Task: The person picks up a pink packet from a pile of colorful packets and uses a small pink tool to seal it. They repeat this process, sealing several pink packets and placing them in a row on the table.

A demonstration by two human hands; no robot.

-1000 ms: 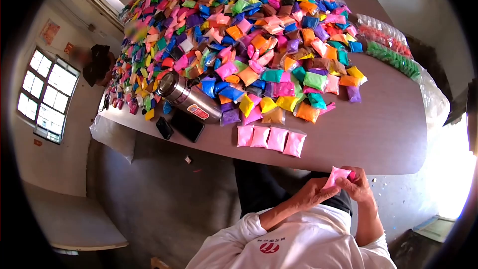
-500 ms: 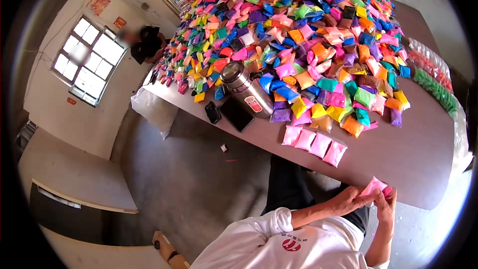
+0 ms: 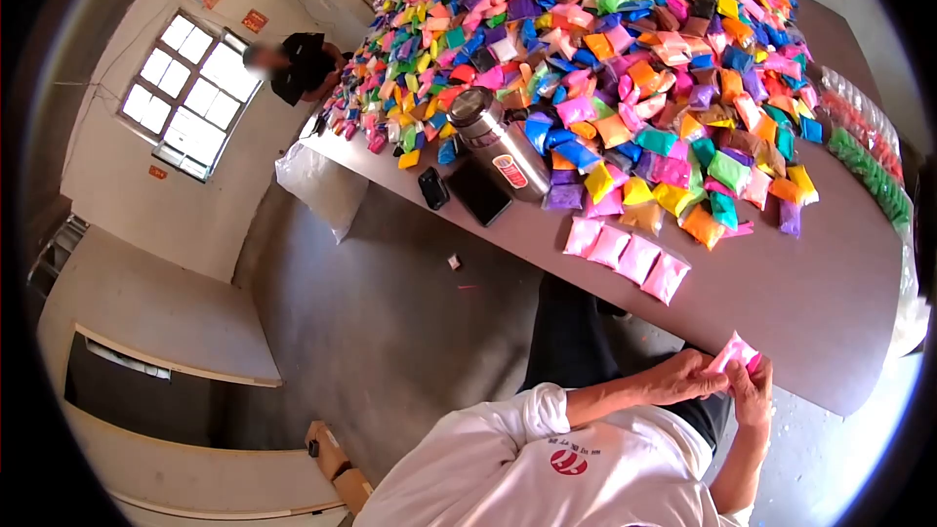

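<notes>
The left hand (image 3: 688, 377) and the right hand (image 3: 752, 396) meet just in front of the person's chest, at the near right of the scene. Between them they hold one small pink packet (image 3: 734, 351). Each grip is closed on it, with the fingertips pinching its lower edges from either side. The packet is in the air, just off the near edge of the bench (image 3: 791, 293) and not touching it.

On the bench, a little farther in and to the left of the hands, four matching pink packets (image 3: 626, 256) lie side by side in a neat slanted row, touching one another. Beyond that row a huge pile of coloured packets (image 3: 625, 59) covers most of the bench out to its far end. A steel flask (image 3: 499, 142) lies on its side at the near left edge of the pile, and a black phone (image 3: 478, 193) lies flat just beside it. Along the right edge of the bench sit clear bags (image 3: 867, 168) filled with green and red packets.

At the far left end of the bench, another person in a black top (image 3: 305, 64) is near the window (image 3: 190, 93).
</notes>
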